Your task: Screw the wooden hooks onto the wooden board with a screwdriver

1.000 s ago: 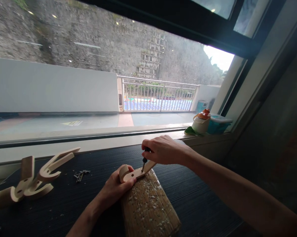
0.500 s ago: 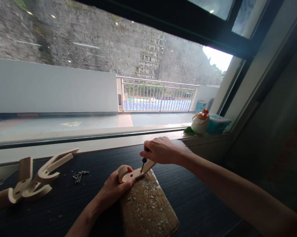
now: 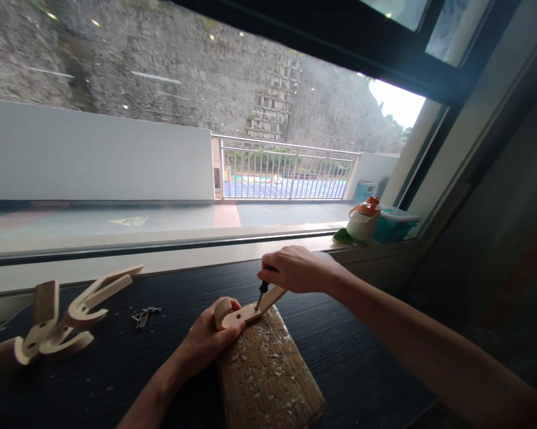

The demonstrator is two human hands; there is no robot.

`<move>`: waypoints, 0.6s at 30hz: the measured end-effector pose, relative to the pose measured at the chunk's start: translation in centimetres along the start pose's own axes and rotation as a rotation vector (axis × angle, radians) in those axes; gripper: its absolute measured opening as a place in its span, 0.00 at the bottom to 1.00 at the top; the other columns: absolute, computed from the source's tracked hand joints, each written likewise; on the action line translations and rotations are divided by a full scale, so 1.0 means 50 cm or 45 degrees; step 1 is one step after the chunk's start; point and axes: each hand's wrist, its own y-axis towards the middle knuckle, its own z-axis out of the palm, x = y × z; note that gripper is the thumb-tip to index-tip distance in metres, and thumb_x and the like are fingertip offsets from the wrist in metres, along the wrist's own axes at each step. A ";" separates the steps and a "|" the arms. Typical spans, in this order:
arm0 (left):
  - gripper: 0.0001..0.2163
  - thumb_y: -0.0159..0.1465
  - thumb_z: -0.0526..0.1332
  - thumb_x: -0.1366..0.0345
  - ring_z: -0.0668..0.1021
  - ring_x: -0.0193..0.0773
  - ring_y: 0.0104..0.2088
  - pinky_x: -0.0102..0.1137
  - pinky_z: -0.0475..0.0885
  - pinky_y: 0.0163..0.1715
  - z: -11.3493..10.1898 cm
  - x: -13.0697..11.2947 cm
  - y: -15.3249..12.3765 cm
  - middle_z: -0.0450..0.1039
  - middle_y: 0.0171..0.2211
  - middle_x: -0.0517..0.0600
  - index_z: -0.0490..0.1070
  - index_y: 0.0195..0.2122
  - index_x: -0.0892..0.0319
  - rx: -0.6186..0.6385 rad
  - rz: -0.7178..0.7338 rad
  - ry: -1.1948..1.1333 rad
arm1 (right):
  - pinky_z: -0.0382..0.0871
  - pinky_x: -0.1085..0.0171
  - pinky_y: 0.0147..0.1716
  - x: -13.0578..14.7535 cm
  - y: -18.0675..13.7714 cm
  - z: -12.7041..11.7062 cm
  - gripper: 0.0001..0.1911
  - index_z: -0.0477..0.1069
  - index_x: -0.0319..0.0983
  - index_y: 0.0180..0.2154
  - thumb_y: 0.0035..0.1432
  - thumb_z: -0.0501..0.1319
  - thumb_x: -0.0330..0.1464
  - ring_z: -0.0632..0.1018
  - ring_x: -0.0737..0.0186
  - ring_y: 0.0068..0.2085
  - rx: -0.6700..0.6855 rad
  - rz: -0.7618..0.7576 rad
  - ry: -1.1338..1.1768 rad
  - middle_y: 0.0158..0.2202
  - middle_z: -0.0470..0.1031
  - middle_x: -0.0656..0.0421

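Note:
My left hand is closed around the curved end of a pale wooden hook, pressing it on the far end of a wooden block. The block's top is scuffed and pitted with small holes. My right hand grips the dark handle of a screwdriver from above. Its shaft stands slightly tilted, with the tip at a hole in the hook's flat middle. A second hole shows nearer my left fingers. The hook's straight arm rises toward my right hand, which partly hides its end.
Several loose screws lie on the black table. More wooden hooks are piled at the left. Along the windowsill at the right stand a white bottle with an orange cap and a teal box. A large window borders the table's far side.
The screwdriver's tip stays at the same hole in the hook. My right hand has shifted very slightly on the handle, while the view has moved a little.

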 end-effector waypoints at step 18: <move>0.12 0.54 0.58 0.58 0.71 0.36 0.30 0.27 0.66 0.30 0.001 0.000 0.000 0.69 0.29 0.45 0.66 0.37 0.58 -0.017 0.001 -0.029 | 0.48 0.66 0.24 0.011 0.012 0.016 0.18 0.70 0.38 0.33 0.64 0.45 0.39 0.72 0.66 0.28 -0.103 -0.100 -0.087 0.29 0.75 0.57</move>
